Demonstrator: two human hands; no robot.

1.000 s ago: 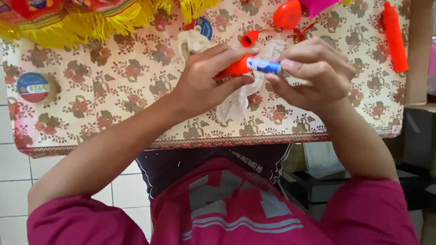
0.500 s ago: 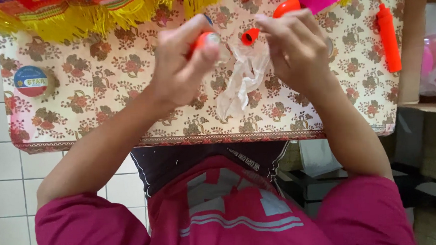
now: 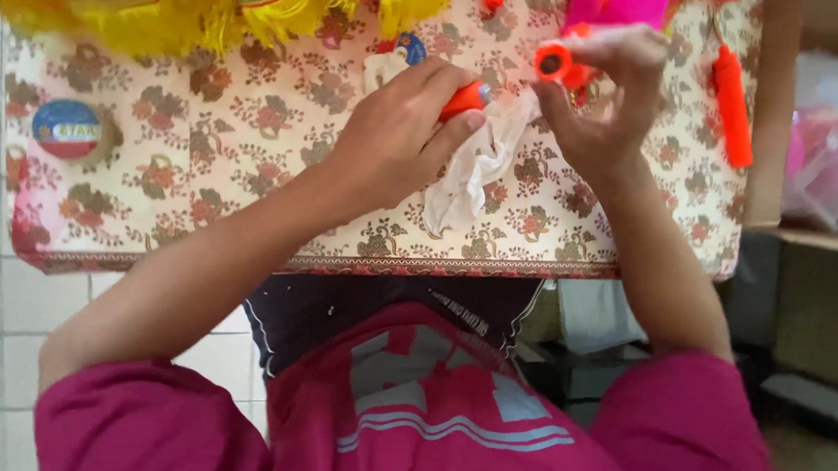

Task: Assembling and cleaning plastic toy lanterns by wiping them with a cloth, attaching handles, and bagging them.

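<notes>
Head view, over the floral table's [image 3: 199,228] near edge: left hand [image 3: 404,136] closed on an orange piece [image 3: 467,97], pressing white cloth [image 3: 477,161]; right hand [image 3: 603,92] pinching an orange tube [image 3: 553,63], open end facing up for inspection.

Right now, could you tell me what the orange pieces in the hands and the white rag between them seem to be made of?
The orange piece in the left hand, the tube, looks like smooth, slightly glossy plastic: even colour, rounded edge. The cap in the right hand looks like the same plastic, with a dark hole in its face. The rag seems thin, soft, matte cloth or tissue: it crumples and droops.
</notes>
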